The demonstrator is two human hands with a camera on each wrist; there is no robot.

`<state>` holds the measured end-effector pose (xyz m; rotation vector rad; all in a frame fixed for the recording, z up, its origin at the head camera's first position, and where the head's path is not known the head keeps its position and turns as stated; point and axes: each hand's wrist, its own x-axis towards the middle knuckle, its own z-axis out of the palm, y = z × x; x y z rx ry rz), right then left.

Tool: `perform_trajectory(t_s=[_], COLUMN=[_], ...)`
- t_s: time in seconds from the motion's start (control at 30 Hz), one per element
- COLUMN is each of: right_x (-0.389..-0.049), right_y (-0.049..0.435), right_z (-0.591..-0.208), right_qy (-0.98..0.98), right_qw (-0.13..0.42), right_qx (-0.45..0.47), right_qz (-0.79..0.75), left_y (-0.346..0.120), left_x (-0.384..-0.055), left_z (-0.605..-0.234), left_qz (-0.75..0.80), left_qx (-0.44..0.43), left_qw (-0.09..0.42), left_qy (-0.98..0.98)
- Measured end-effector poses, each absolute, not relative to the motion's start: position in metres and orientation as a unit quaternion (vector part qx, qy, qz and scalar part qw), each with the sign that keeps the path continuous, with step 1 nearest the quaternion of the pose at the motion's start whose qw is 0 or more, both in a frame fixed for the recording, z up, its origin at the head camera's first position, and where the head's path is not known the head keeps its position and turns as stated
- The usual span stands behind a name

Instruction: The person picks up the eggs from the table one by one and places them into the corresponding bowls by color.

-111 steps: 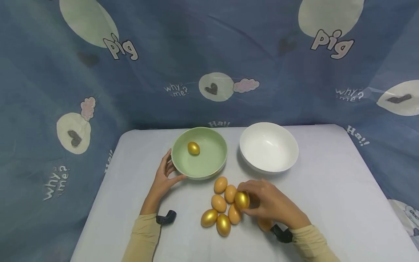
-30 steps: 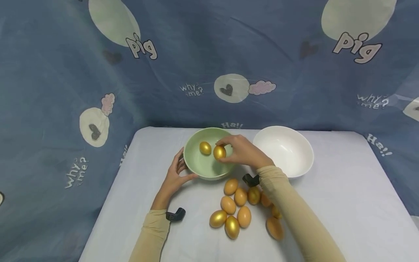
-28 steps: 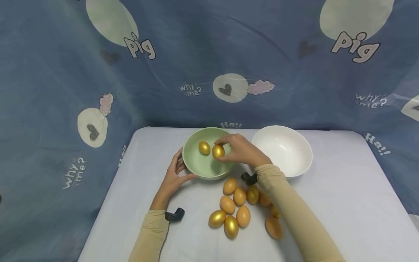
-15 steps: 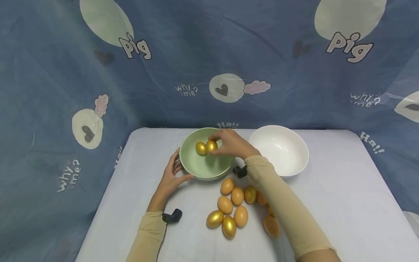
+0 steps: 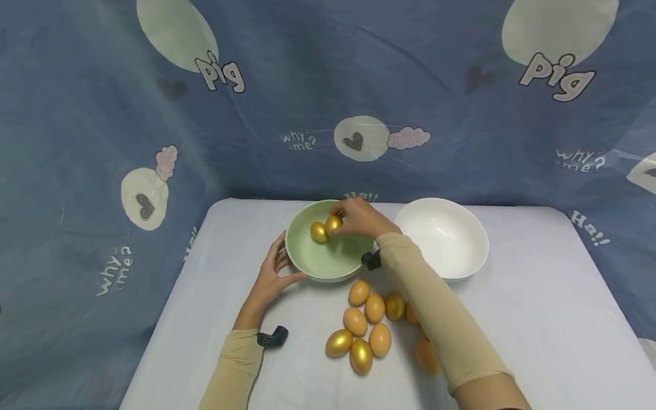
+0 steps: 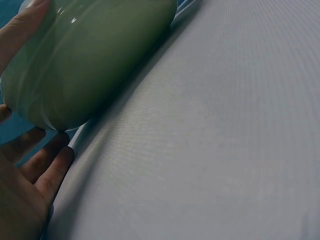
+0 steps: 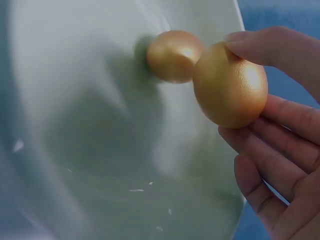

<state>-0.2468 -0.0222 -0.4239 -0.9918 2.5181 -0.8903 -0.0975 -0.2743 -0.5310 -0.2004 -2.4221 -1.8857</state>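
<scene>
In the head view my right hand (image 5: pixel 360 218) is over the light green bowl (image 5: pixel 307 259), pinching a golden egg (image 5: pixel 333 224) between thumb and fingers. A second golden egg (image 5: pixel 319 232) lies in that bowl, right beside the held one. The right wrist view shows the held egg (image 7: pixel 230 85) at the fingertips, seemingly touching or overlapping the lying egg (image 7: pixel 175 56). My left hand (image 5: pixel 269 280) holds the green bowl at its left side, thumb at the front and fingers spread along the wall. From the left wrist, the bowl's outer wall (image 6: pixel 100 55) shows between thumb and fingers.
A white bowl (image 5: pixel 446 239) stands right of the green one. In front, on the white table (image 5: pixel 538 319), lie several brown eggs (image 5: pixel 380 340) and several golden eggs (image 5: pixel 361 356). My right forearm partly covers the eggs at the right. A blue patterned curtain (image 5: pixel 287 74) hangs behind.
My right hand has carried the golden egg from the group on the table into the green bowl, then back and slightly left towards the lying egg. My left hand stays on the bowl.
</scene>
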Motion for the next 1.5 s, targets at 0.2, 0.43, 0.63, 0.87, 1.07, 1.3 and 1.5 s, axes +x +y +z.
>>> perform_trajectory(t_s=[0.2, 0.43, 0.63, 0.87, 1.07, 1.3, 1.5], right_x=[-0.253, -0.258, -0.255, -0.252, -0.252, -0.253, -0.253], right_y=[-0.031, -0.042, -0.049, -0.056, -0.057, -0.058, -0.057], right_z=[-0.427, -0.432, -0.439, -0.44, -0.439, -0.442, -0.436], right_qy=[0.877, 0.884, 0.895, 0.901, 0.907, 0.903, 0.899], right_qw=[0.147, 0.146, 0.16, 0.167, 0.168, 0.168, 0.165], right_qx=[-0.35, -0.354, -0.338, -0.327, -0.318, -0.328, -0.341], right_qz=[-0.295, -0.266, -0.244, -0.229, -0.219, -0.218, -0.218], left_y=[-0.274, -0.274, -0.272, -0.275, -0.275, -0.276, -0.275], left_x=[-0.098, -0.099, -0.099, -0.097, -0.097, -0.098, -0.099], left_z=[-0.53, -0.531, -0.534, -0.531, -0.53, -0.532, -0.53], left_qz=[-0.608, -0.602, -0.605, -0.603, -0.6, -0.604, -0.602], left_qx=[-0.066, -0.059, -0.058, -0.06, -0.061, -0.068, -0.069], left_qw=[0.032, 0.033, 0.031, 0.031, 0.025, 0.03, 0.031], left_qy=[-0.791, -0.796, -0.794, -0.795, -0.797, -0.793, -0.795])
